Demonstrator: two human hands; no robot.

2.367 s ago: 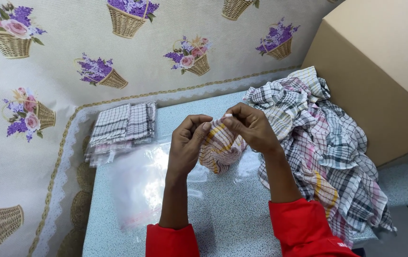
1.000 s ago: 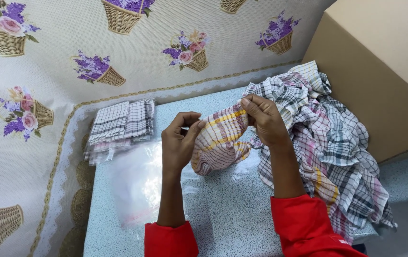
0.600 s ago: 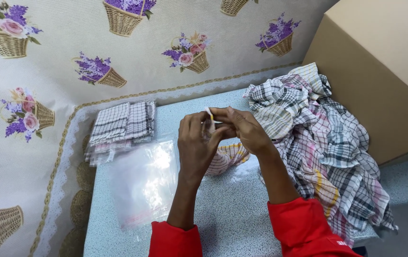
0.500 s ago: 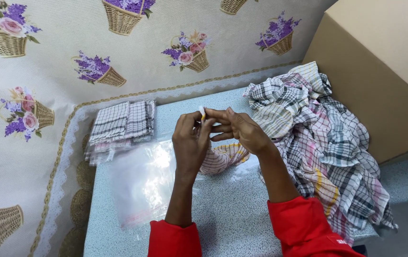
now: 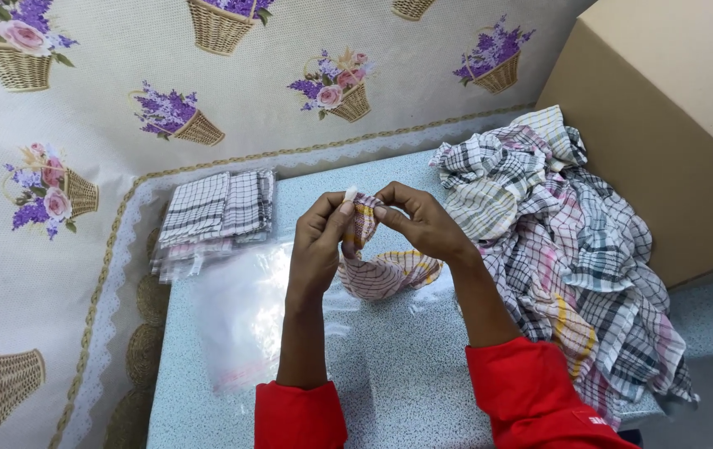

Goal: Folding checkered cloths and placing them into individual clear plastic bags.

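Flower baskets cover the wall cloth [image 5: 290, 50] behind a pale blue table [image 5: 406, 374]. A second ago the little checked cloth [image 5: 377, 266] was spread wide between the hands. Now it is bunched up small, so the folding looks well along. The left hand [image 5: 319, 241] and right hand [image 5: 423, 224] meet above the table's middle, fingers pinched shut on the cloth's top edge. It has yellow and pink lines, and its loose end hangs down onto the table. A clear bag [image 5: 244, 320] lies on the left, folded cloths [image 5: 215, 212] wait at the far left, and a messy pile of cloths [image 5: 572, 249] sits on the right.

Bright daylight, sunlit at right, soft shadows, sharp focus, slight wide-angle edge distortion
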